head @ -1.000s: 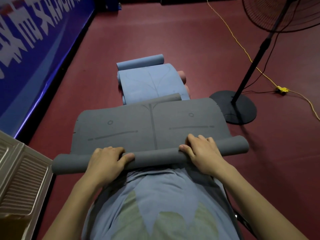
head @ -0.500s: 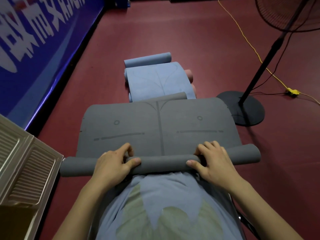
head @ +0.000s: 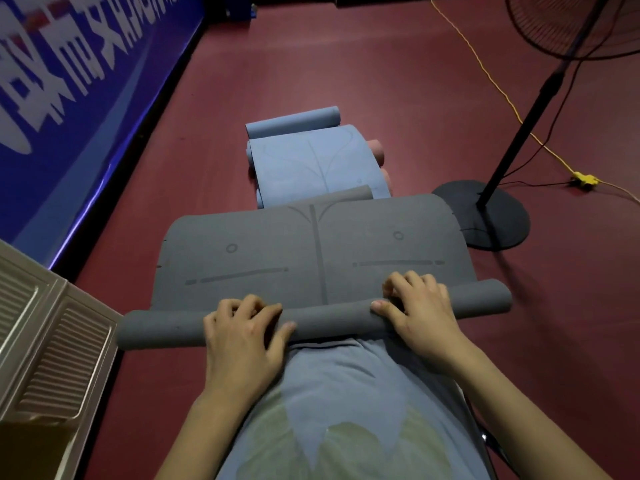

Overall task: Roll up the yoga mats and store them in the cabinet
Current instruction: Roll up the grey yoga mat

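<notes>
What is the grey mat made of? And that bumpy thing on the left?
The grey mat looks like soft foam or rubber with a matte finish: it bends into a thick roll under both hands without creasing. The ribbed panel looks like beige metal or hard plastic, going by its stiff pressed ridges and slight sheen; the look leaves it open.

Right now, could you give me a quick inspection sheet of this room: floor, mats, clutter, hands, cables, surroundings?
Surface: dark red floor.
Job's things: grey mat, near end rolled into a tube, the rest flat; blue mat beyond it, partly rolled; a pink roll peeks from behind the blue one.
Clutter: nothing seen.
Hands: left hand and right hand both curled over the grey roll.
Cables: yellow cable crosses the floor to a yellow connector.
Surroundings: blue banner at left, fan stand at right, beige cabinet near left.
</notes>
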A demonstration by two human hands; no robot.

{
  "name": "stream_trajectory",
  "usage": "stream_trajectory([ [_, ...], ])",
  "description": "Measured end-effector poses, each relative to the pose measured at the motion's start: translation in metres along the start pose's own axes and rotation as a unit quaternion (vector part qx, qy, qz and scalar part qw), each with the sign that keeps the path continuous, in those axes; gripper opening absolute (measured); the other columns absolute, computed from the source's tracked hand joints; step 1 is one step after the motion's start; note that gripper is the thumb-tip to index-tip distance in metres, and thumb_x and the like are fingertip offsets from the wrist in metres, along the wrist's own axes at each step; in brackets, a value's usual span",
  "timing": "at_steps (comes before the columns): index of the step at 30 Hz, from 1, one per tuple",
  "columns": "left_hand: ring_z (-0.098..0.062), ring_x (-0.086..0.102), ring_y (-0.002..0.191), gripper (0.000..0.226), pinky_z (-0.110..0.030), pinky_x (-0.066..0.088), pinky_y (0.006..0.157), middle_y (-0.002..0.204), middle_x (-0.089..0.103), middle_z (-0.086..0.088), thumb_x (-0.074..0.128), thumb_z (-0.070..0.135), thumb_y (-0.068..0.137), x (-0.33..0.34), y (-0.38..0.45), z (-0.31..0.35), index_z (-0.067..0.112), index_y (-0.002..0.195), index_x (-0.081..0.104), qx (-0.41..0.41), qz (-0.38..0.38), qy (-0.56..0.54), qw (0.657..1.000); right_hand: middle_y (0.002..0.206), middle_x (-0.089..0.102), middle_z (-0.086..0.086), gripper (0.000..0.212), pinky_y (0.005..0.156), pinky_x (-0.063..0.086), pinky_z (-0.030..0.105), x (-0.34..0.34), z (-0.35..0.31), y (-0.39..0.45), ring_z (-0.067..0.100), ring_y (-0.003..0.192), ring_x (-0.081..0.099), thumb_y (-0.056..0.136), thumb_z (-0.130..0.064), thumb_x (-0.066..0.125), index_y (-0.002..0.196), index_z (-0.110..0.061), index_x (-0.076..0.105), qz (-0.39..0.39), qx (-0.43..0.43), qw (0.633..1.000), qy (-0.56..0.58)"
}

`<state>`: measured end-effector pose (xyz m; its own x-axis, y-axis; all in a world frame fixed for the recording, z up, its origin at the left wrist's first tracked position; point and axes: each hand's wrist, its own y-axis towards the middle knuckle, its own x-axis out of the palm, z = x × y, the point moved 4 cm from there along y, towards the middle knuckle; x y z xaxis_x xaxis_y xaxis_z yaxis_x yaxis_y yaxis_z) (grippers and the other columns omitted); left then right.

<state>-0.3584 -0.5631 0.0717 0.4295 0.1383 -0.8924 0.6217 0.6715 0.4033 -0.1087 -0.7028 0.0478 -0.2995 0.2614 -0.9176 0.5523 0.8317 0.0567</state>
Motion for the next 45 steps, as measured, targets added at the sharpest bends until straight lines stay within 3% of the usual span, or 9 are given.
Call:
stream_trajectory([
  [6, -0.03, 0.049, 0.101, 0.064, -0.042, 0.038, 0.074, 0.109, 0.057, 0.001, 0.088, 0.055, 0.064, 0.0, -0.015, 0.005, 0.022, 0.117, 0.072, 0.007, -0.051, 0.037, 0.998, 0.09, 0.051, -0.016, 0.04, 0.087, 0.017, 0.032, -0.019, -0.004, 0.005, 0.013, 0.103, 0.03, 0.071, -0.073, 0.072, 0.07, -0.035, 0.061, 0.021, 0.017, 1.0, 0.009],
  [12, -0.027, 0.046, 0.096, 0.055, -0.039, 0.034, 0.07, 0.101, 0.056, 0.003, 0.089, 0.055, 0.061, 0.003, -0.003, -0.002, 0.025, 0.105, 0.074, 0.026, -0.046, 0.027, 0.998, 0.093, 0.052, -0.017, 0.062, 0.093, 0.025, 0.042, -0.028, -0.018, -0.002, 0.019, 0.108, 0.038, 0.064, -0.09, 0.043, 0.067, -0.031, 0.062, 0.017, -0.049, 0.992, -0.112],
  [22, -0.027, 0.06, 0.09, 0.067, -0.038, 0.049, 0.07, 0.1, 0.066, 0.0, 0.048, 0.064, 0.081, 0.001, 0.016, -0.009, 0.015, 0.12, 0.071, 0.093, -0.081, 0.047, 0.991, 0.115, 0.052, -0.019, 0.056, 0.103, 0.02, 0.043, -0.029, -0.016, -0.001, 0.02, 0.121, 0.035, 0.067, -0.079, 0.069, 0.097, -0.033, 0.071, -0.029, -0.075, 0.991, -0.108],
  [26, -0.025, 0.059, 0.081, 0.04, -0.038, 0.046, 0.068, 0.09, 0.061, 0.005, 0.051, 0.06, 0.087, -0.007, 0.023, -0.014, 0.022, 0.095, 0.06, 0.096, -0.083, -0.007, 0.992, 0.115, 0.048, -0.018, 0.066, 0.102, 0.021, 0.041, -0.026, -0.007, 0.007, 0.017, 0.118, 0.033, 0.075, -0.086, 0.042, 0.111, -0.038, 0.068, -0.043, -0.056, 0.993, -0.099],
  [29, -0.025, 0.058, 0.079, 0.047, -0.038, 0.047, 0.068, 0.089, 0.061, 0.004, 0.061, 0.066, 0.073, -0.007, 0.025, -0.012, 0.022, 0.09, 0.06, 0.099, -0.087, -0.008, 0.991, 0.108, 0.049, -0.017, 0.077, 0.098, 0.023, 0.04, -0.023, -0.003, 0.018, 0.015, 0.109, 0.033, 0.075, -0.086, 0.019, 0.114, -0.039, 0.066, -0.058, -0.048, 0.995, -0.067],
  [32, -0.025, 0.063, 0.087, 0.049, -0.04, 0.044, 0.077, 0.095, 0.068, 0.003, 0.059, 0.066, 0.074, -0.001, 0.029, -0.016, 0.022, 0.095, 0.065, 0.087, -0.083, 0.002, 0.993, 0.109, 0.055, -0.016, 0.073, 0.096, 0.023, 0.041, -0.022, -0.004, 0.03, 0.016, 0.108, 0.036, 0.079, -0.083, 0.02, 0.119, -0.04, 0.064, -0.071, -0.048, 0.995, -0.056],
  [36, -0.025, 0.066, 0.094, 0.05, -0.042, 0.042, 0.083, 0.098, 0.071, 0.003, 0.046, 0.064, 0.087, 0.012, 0.044, -0.028, 0.022, 0.102, 0.069, 0.069, -0.108, 0.004, 0.992, 0.092, 0.061, -0.011, 0.037, 0.094, 0.026, 0.042, -0.023, -0.004, 0.044, 0.02, 0.103, 0.043, 0.093, -0.068, 0.043, 0.1, -0.033, 0.05, -0.062, -0.024, 0.998, -0.019],
  [41, -0.03, 0.066, 0.094, 0.056, -0.042, 0.037, 0.078, 0.095, 0.072, -0.002, 0.024, 0.066, 0.094, 0.019, 0.07, -0.027, 0.023, 0.097, 0.06, 0.085, -0.166, 0.05, 0.981, 0.085, 0.062, -0.005, 0.048, 0.091, 0.029, 0.045, -0.022, -0.005, 0.061, 0.024, 0.102, 0.049, 0.096, -0.07, 0.026, 0.09, -0.03, 0.051, -0.066, -0.016, 0.997, -0.047],
  [45, -0.038, 0.062, 0.102, 0.044, -0.041, 0.034, 0.072, 0.107, 0.072, -0.012, 0.035, 0.06, 0.103, 0.017, 0.089, -0.028, 0.022, 0.099, 0.056, 0.079, -0.264, 0.043, 0.96, 0.081, 0.055, -0.01, 0.061, 0.091, 0.034, 0.045, -0.026, -0.006, 0.053, 0.018, 0.093, 0.048, 0.079, -0.088, 0.029, 0.092, -0.032, 0.046, -0.112, -0.057, 0.991, -0.041],
])
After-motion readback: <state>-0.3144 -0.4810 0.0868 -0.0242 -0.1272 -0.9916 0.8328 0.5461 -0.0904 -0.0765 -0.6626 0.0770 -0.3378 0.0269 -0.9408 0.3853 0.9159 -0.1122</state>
